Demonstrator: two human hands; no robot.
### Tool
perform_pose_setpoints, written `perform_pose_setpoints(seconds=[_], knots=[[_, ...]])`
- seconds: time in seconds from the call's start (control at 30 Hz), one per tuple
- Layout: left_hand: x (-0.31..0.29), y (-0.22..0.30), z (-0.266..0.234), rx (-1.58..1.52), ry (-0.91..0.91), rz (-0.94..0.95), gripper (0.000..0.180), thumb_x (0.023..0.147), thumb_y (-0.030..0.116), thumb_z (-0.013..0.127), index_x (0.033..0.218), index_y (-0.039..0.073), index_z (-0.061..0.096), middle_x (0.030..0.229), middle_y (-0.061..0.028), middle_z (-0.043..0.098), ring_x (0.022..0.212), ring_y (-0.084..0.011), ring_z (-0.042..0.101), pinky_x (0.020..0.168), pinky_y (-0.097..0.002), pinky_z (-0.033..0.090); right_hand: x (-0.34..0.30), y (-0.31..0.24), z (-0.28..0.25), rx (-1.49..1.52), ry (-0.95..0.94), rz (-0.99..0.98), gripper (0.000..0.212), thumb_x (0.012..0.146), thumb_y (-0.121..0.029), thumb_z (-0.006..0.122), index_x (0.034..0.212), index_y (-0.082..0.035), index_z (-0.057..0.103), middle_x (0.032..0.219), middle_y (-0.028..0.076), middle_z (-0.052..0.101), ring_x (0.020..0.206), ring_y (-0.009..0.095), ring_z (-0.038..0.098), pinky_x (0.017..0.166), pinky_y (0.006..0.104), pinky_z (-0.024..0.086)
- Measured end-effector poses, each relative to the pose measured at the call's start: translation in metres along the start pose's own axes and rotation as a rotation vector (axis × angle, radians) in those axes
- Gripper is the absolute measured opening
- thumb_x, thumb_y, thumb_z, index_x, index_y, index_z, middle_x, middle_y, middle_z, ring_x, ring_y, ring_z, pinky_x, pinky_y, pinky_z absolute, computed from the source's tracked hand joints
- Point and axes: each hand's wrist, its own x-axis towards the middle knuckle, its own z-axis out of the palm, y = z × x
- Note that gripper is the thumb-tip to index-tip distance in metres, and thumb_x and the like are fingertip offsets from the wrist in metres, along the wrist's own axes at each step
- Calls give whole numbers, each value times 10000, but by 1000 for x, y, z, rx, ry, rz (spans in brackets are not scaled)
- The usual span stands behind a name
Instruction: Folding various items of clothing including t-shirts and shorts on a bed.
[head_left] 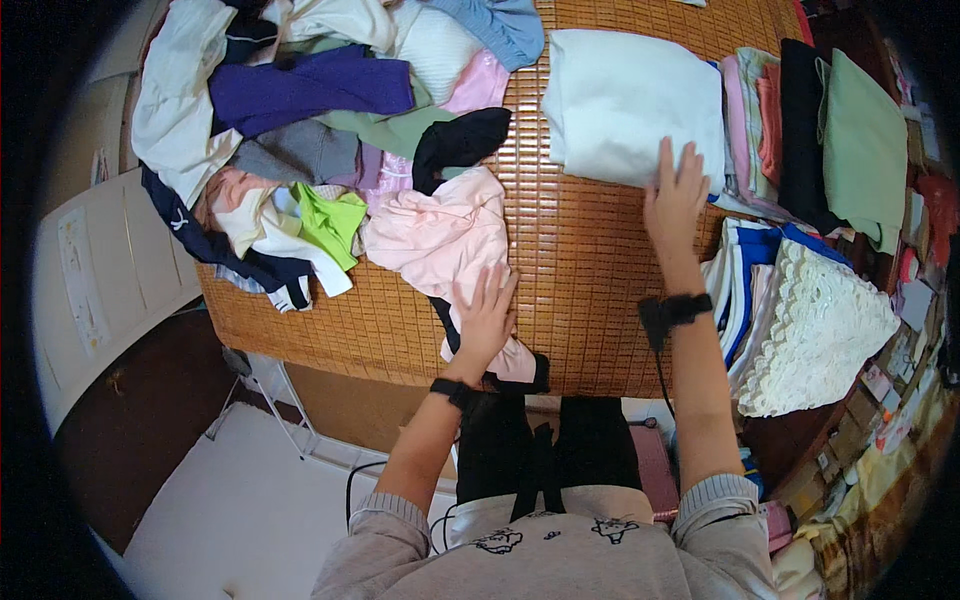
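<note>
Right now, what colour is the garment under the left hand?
Pale pink garment, left hand resting on it; head view.

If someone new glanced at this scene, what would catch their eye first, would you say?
Probably the jumbled clothes pile at the bamboo mat's far left. The right hand lies flat on a folded white garment at centre; the left hand rests on a pink garment.

Grey cuffed sleeves [388, 508], 2 black wristbands [452, 390], dark trousers [545, 450]
</note>
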Motion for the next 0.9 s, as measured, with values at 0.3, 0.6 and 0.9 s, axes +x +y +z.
perform_pose_setpoints(seconds=[0.3, 0.6, 0.9], knots=[[-63, -71, -14, -217, 178, -388, 842, 545, 39, 688, 1292, 90, 304, 1238, -216, 354, 1125, -386, 363, 942, -426, 305, -182, -138, 3, 479, -591, -256, 738, 729, -272, 633, 1349, -151, 251, 1363, 202, 221, 1239, 379, 254, 992, 488, 230], [-118, -222, -38, 287, 89, -626, 773, 659, 116, 644, 1327, 202, 266, 1166, -110, 403, 1055, -310, 387, 869, -461, 291, -233, -178, 0, 487, -1021, -499, 236, 765, -104, 500, 970, -33, 594, 1038, 160, 572, 1055, 291, 493, 920, 405, 357], [-32, -233, -62, -504, 194, -244, 842, 588, 260, 684, 1280, -22, 296, 1163, -241, 466, 1086, -357, 446, 921, -385, 351, -258, -158, -21, 691, -915, -10, 300, 737, 25, 401, 993, -11, 553, 912, 177, 611, 869, 325, 580, 751, 387, 458]])
